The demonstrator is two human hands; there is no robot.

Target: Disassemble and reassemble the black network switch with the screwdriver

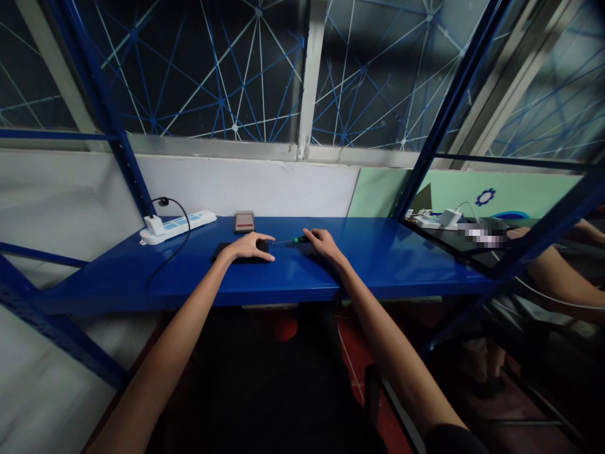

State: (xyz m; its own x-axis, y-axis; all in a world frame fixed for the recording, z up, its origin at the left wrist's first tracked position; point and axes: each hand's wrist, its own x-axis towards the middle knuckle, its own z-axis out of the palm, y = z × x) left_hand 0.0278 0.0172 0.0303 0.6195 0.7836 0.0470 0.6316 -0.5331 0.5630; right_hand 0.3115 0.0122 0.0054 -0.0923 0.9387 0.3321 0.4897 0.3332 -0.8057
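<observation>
On the blue table (378,252) lies a flat black rectangular object (254,257); its exact kind is too dark to make out. My left hand (246,244) rests over it, thumb and forefinger spread apart, covering much of its top. In my right hand (322,242), closed fingers hold a screwdriver (297,239) with a green and black handle. Its thin shaft points left, and the tip reaches the right end of the black object, between my left thumb and forefinger. Whether the tip touches is too small to tell.
Behind my left hand sits a small clear-lidded case (244,222). A white power strip (179,227) with a plug and black cable is at the left. Blue frame posts (425,113) flank the table. Another person's arm (562,271) is at a dark table on the right.
</observation>
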